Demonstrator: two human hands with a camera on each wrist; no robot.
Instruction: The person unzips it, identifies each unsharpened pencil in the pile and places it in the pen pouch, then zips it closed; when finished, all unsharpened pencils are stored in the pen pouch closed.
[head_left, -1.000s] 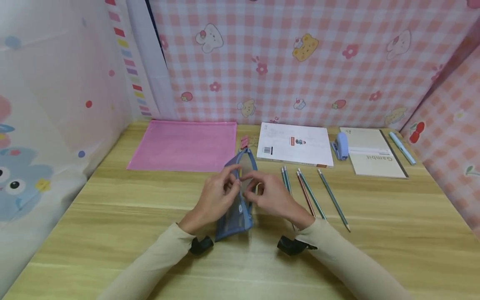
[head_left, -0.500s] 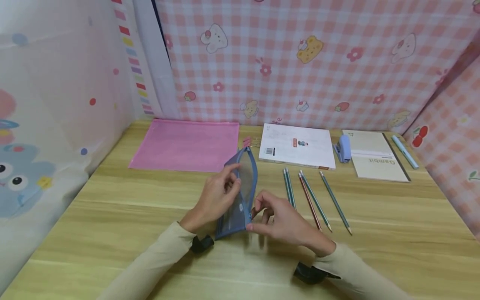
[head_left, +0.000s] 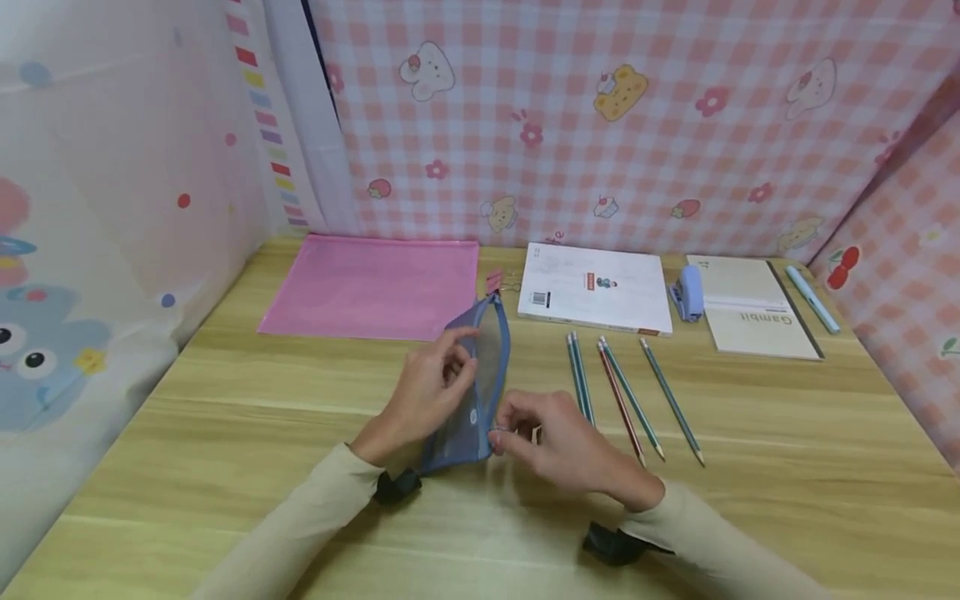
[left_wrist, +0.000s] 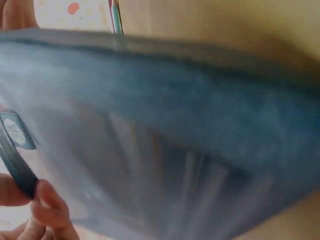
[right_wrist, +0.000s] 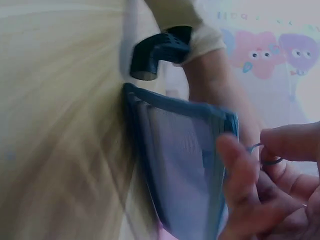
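- Left of the blue mesh pouch (head_left: 472, 392), a flat pink zip folder (head_left: 371, 287) lies smooth and rectangular near the wooden table's (head_left: 225, 433) back edge; bare wood-grain surface stretches from it to the table's left rim.
- At the pouch's left face, the left hand (head_left: 427, 392) curls its fingers round the thin, see-through fabric and holds the pouch on edge, upright over the table's middle.
- At the pouch's near end, the right hand (head_left: 551, 442) pinches the small metal zipper ring between thumb and forefinger.
- Just right of the pouch, five slim pencils (head_left: 622, 396) lie roughly side by side, points towards the person.
- Behind the pencils, a white book (head_left: 596, 287), a small blue stapler (head_left: 686, 292), a cream notebook (head_left: 753, 317) and a pale blue pen (head_left: 810, 298) line the back.
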